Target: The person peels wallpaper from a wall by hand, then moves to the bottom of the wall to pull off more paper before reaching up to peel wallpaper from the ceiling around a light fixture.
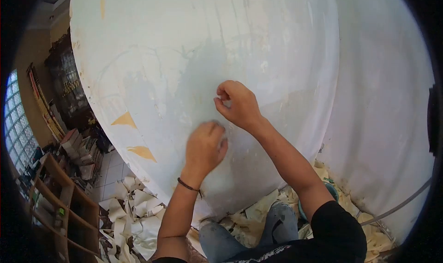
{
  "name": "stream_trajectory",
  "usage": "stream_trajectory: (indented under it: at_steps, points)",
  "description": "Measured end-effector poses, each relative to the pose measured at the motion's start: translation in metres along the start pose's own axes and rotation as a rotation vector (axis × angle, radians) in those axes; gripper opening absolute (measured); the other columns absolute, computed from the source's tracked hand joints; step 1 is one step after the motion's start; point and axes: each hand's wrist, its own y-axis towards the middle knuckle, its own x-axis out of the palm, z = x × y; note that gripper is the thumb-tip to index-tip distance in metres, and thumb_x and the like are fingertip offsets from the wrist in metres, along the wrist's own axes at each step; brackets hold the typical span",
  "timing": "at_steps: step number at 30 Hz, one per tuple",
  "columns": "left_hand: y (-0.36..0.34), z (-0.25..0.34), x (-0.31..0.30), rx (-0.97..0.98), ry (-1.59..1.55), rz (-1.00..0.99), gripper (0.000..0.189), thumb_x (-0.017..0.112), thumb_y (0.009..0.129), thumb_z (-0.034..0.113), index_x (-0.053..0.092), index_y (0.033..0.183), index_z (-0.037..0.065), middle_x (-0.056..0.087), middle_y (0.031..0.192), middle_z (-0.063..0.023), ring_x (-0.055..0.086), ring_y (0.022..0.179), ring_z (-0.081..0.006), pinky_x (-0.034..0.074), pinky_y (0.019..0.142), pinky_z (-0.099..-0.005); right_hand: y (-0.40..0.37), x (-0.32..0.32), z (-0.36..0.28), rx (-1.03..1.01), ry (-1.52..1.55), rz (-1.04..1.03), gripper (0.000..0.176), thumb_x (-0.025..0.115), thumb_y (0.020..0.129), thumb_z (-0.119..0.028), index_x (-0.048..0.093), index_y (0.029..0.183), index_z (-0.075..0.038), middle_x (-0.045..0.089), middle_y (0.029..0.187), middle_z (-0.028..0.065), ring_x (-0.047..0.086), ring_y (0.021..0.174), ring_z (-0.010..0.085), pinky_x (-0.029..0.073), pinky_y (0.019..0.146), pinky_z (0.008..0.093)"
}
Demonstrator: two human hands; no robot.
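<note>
My left hand (204,145) is in front of the pale, patchy wall (170,78), its fingers curled in and a little blurred; a dark cord bracelet (188,185) circles the wrist. Higher and to the right, my right hand (237,103) is bent into a loose curl, thumb near the fingertips, close to the wall surface. Whatever either hand may hold is hidden or too small to see. Two torn tan scraps of wall covering (124,120) (142,152) cling to the wall at left.
Torn, crumpled wallpaper (143,226) covers the floor around my legs. A teal bucket (331,192) is partly behind my right arm. To the left are a wooden shelf (69,212), stacked books (80,147) and a glass-block window (18,120). A cable (401,205) crosses at lower right.
</note>
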Motion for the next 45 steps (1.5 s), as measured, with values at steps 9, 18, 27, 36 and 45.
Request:
stream_trajectory:
  at_steps: [9, 18, 27, 36, 45]
  points:
    - [0.064, -0.028, -0.005, 0.112, 0.438, 0.379, 0.044, 0.074, 0.080, 0.010, 0.065, 0.123, 0.005, 0.062, 0.125, -0.0111, 0.058, 0.119, -0.0324, 0.047, 0.098, -0.0446, 0.000, -0.031, 0.042, -0.040, -0.169, 0.234, 0.022, 0.070, 0.081, 0.003, 0.067, 0.100, -0.008, 0.066, 0.101, 0.0082, 0.066, 0.091, 0.0283, 0.056, 0.076, 0.0405]
    - [0.031, -0.015, -0.019, -0.021, 0.298, 0.267, 0.021, 0.074, 0.075, 0.002, 0.063, 0.093, 0.007, 0.066, 0.101, -0.0109, 0.062, 0.094, -0.0312, 0.048, 0.080, -0.0430, -0.016, -0.033, 0.037, -0.089, -0.163, -0.017, 0.023, 0.069, 0.077, 0.006, 0.063, 0.094, -0.009, 0.065, 0.091, 0.0091, 0.064, 0.086, 0.0327, 0.053, 0.073, 0.0445]
    - [-0.024, -0.083, -0.119, -0.214, 0.612, 0.647, 0.040, 0.072, 0.081, 0.009, 0.068, 0.119, 0.003, 0.063, 0.122, -0.0153, 0.058, 0.111, -0.0362, 0.048, 0.095, -0.0461, -0.082, -0.036, 0.003, -0.070, 0.036, -0.210, 0.026, 0.066, 0.083, 0.011, 0.068, 0.103, -0.004, 0.071, 0.114, 0.0132, 0.068, 0.106, 0.0346, 0.056, 0.088, 0.0413]
    - [-0.030, -0.092, -0.129, -0.154, 0.670, 0.481, 0.038, 0.072, 0.075, 0.011, 0.067, 0.113, 0.006, 0.062, 0.117, -0.0128, 0.057, 0.111, -0.0333, 0.048, 0.094, -0.0456, -0.249, -0.059, 0.044, 0.478, 0.149, -0.542, 0.014, 0.073, 0.084, -0.001, 0.071, 0.098, -0.002, 0.072, 0.093, 0.0152, 0.074, 0.084, 0.0289, 0.057, 0.074, 0.0379]
    - [-0.032, -0.095, -0.142, -0.081, 0.606, 0.505, 0.030, 0.075, 0.077, 0.008, 0.068, 0.106, 0.007, 0.064, 0.114, -0.0107, 0.059, 0.106, -0.0321, 0.048, 0.090, -0.0429, -0.413, -0.033, 0.046, 0.814, 0.150, -0.945, 0.020, 0.076, 0.087, -0.017, 0.077, 0.102, -0.004, 0.078, 0.096, 0.0148, 0.077, 0.086, 0.0293, 0.060, 0.080, 0.0398]
